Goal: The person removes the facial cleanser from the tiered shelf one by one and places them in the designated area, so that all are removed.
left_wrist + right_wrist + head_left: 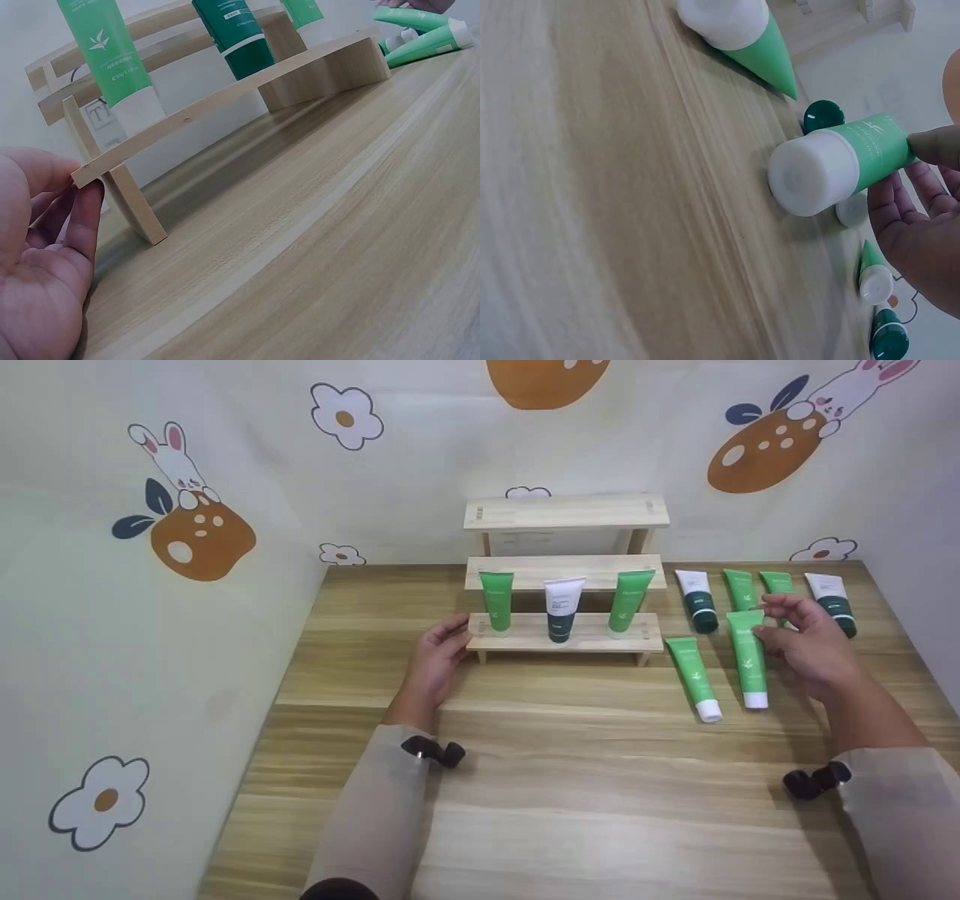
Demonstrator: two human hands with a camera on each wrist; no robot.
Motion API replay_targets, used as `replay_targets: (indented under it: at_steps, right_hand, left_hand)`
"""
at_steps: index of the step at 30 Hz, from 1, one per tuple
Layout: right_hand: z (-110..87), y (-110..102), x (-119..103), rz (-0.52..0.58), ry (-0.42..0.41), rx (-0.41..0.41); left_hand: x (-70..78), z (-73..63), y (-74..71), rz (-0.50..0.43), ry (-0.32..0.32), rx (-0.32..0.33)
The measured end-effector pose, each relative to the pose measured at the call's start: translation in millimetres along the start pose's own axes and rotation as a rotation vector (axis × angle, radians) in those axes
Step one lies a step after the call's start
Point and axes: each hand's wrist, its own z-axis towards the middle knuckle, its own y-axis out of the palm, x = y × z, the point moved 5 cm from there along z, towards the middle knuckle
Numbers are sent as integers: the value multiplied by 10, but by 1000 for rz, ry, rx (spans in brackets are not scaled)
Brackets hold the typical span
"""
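Note:
The left end of the lowest board of a tiered wooden stand is pinched by my left hand; the left wrist view shows the fingers around the board's corner. Three tubes stand upright on that board: a green tube at left, a white and dark green tube in the middle and a green tube at right. My right hand pinches another green tube near its flat end, its white cap towards me. Left of it, a green tube lies on the table.
Behind the held tube lie a white and dark green tube, two green tubes and another white and dark green tube. The stand's middle board and top board rise behind. A patterned cloth wall borders the wooden table.

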Motion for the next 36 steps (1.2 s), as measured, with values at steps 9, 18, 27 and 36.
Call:
replay_targets:
  at_steps: [9, 18, 27, 36]
  right_hand:
    - [11, 65, 117, -2, 40, -41]
    - [-2, 97, 162, -60, 12, -35]
    - [-20, 142, 183, -133, 69, -41]
    - [-15, 156, 186, -82, 53, -35]
  left_hand:
    - [2, -8, 1, -10, -8, 4]
    - [-5, 1, 1, -15, -1, 2]
    - [-17, 18, -12, -7, 1, -2]
    - [0, 4, -12, 30, -1, 2]
